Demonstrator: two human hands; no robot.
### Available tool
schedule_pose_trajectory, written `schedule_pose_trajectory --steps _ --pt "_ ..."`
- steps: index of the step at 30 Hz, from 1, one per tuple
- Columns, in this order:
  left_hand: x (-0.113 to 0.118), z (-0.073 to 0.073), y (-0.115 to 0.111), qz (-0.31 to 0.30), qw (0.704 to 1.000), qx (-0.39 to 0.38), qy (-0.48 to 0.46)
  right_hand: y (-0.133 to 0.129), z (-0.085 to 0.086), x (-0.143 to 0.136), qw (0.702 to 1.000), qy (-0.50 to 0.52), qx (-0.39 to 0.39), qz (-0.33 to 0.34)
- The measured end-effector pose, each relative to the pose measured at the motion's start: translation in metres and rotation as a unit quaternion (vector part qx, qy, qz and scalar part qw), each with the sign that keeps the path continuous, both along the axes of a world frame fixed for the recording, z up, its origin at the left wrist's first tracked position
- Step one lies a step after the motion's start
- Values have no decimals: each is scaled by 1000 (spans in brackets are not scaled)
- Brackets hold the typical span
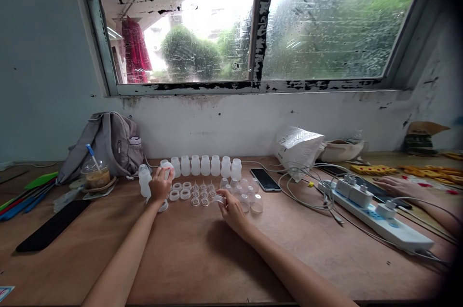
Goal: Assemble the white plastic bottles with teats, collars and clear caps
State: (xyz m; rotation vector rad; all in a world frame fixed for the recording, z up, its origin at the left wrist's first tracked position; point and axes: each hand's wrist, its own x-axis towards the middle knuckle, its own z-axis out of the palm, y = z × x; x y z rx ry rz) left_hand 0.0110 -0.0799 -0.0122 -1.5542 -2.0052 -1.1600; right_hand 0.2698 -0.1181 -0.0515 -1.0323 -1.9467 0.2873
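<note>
With our left hand [161, 185] we grasp a frosted bottle [166, 166] at the left end of a bottle row [195, 165], just beside a capped bottle [145, 183]. Our right hand [231, 209] is narrow, thumb and fingers pinching a small translucent ring [218, 199]. Between our hands, on the wooden table [188, 259], lie white collars [174, 195] and clear nipples [205, 195]; dome caps [256, 205] stand near our right hand, with a smartphone [265, 180] beyond.

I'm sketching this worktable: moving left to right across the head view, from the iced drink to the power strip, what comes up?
Iced drink, left hand, clear nipple-shaped pieces, right hand, phone, silvery bag, power strip.
</note>
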Motion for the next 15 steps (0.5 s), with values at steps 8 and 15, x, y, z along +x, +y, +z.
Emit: schedule_pose_trajectory --steps 8,15 --pt "57 7 -43 -248 949 197 -5 -5 7 -2 986 130 -79 62" --pt "79 -24 -62 -392 918 59 -2 -3 10 0 982 165 -88 38"
